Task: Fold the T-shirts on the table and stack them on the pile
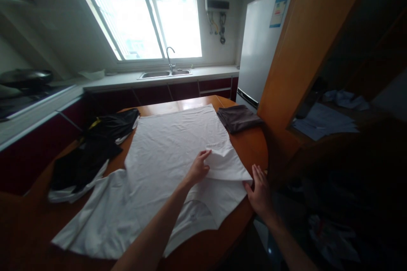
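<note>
A white T-shirt (168,144) lies spread on the wooden table, its neckline toward me and its hem toward the window. My left hand (199,168) is closed on the shirt's fabric right of its middle, thumb and fingers pinching a raised fold. Near the right sleeve's end rests my right hand (260,190), its fingers stretched out and the thumb apart, touching the sleeve's edge by the table's rim. The right sleeve is partly folded over. Toward the left, the other sleeve lies spread out.
Dark clothes (92,148) with white edges lie on the table's left side. A folded dark cloth (240,118) sits at the back right. The wooden table (259,150) has a rounded edge. Beyond are a counter with a sink (155,75), a fridge (259,46) and a wooden post (305,46).
</note>
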